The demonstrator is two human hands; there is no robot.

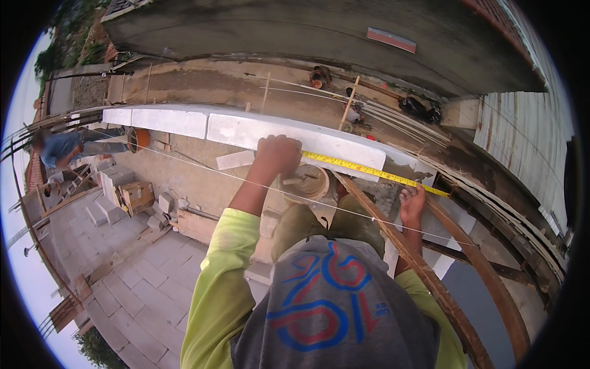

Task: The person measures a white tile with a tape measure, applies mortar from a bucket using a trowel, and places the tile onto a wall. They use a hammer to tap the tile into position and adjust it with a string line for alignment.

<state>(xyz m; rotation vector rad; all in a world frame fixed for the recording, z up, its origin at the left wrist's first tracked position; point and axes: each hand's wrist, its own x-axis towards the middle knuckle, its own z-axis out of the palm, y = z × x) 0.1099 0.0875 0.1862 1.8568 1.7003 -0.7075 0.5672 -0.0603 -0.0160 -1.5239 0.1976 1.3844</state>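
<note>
L hand (279,154) has its fingers closed on one end of the yellow tape measure (375,171); R hand (413,205) fingers curled nr the other end, can't tell if they're pinching it tbh. Tape's stretched along white block row's (246,130) near edge.

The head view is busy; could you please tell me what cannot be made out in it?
Head view: anything inside the left hand, hidden by the fist itself.
Head view: fine markings on the yellow tape, too small to read.
Head view: part of the right forearm, hidden by the wooden beam.
Head view: what the distant person at the top handles, too small to tell.
</note>
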